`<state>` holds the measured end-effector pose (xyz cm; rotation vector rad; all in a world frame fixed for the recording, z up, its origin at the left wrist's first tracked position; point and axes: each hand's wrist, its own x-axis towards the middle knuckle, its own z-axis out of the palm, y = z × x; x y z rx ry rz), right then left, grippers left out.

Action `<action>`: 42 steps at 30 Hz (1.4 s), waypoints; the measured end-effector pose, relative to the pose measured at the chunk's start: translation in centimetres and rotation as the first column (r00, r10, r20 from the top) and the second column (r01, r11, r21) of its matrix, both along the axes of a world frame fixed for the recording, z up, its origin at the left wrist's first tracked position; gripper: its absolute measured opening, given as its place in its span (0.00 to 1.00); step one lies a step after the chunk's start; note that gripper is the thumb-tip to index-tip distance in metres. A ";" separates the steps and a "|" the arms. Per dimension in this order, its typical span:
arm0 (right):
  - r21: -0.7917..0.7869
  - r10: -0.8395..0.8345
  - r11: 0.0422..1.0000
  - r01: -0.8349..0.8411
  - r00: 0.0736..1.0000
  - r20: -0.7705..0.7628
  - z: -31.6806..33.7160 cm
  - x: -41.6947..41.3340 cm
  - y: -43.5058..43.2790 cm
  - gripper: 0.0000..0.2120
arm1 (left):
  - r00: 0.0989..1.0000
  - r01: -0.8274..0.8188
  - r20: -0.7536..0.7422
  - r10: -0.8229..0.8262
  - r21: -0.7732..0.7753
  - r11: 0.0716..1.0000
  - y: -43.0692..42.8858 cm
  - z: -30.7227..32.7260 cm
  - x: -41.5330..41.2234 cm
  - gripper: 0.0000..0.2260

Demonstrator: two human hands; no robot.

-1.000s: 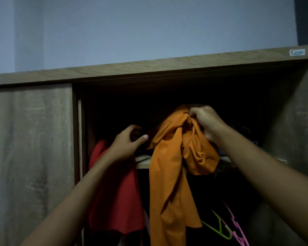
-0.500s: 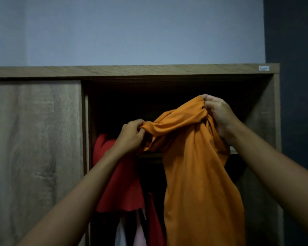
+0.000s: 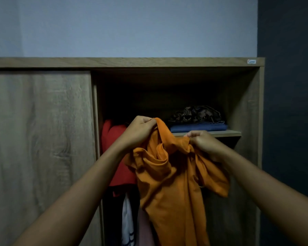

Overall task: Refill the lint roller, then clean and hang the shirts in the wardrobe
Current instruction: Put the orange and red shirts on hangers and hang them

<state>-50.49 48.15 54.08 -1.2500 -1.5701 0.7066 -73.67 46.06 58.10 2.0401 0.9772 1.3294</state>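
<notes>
An orange shirt [image 3: 169, 183] hangs bunched between both my hands in front of the open wardrobe [image 3: 167, 62]. My left hand [image 3: 139, 132] pinches its top edge, raised a little higher. My right hand [image 3: 203, 141] grips the cloth further right, just below the inner shelf. The shirt's lower part drops out of the frame. A red shirt [image 3: 112, 139] hangs inside at the left, partly behind my left arm. No lint roller or hanger is visible.
The shelf [image 3: 220, 133] carries a folded blue garment [image 3: 199, 127] with a dark patterned cloth [image 3: 194, 115] on top. White and pink clothes [image 3: 130, 224] hang below. A closed sliding door [image 3: 39, 148] covers the left half. A dark wall [image 3: 292, 121] stands at the right.
Both hands have drawn the orange shirt down and out of the wardrobe, away from the shelf. The view has pulled back, so the shelf's folded clothes now show.
</notes>
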 end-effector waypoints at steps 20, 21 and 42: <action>-0.033 0.225 0.971 -0.237 0.953 -0.203 -4.4 -5.8 -3.9 0.10 | 0.802 -0.329 -0.376 0.464 0.371 0.869 -0.1 -4.8 -4.6 0.12; -0.052 0.225 0.969 -0.240 0.954 -0.197 -4.2 -5.9 -4.1 0.10 | 0.805 -0.319 -0.392 0.445 0.346 0.882 0.0 -5.0 -4.8 0.10; 0.326 -0.354 0.916 0.235 0.855 0.378 -3.0 -0.2 -2.4 0.10 | 0.850 -0.451 -0.362 0.384 -0.122 0.884 3.2 -10.0 -8.4 0.11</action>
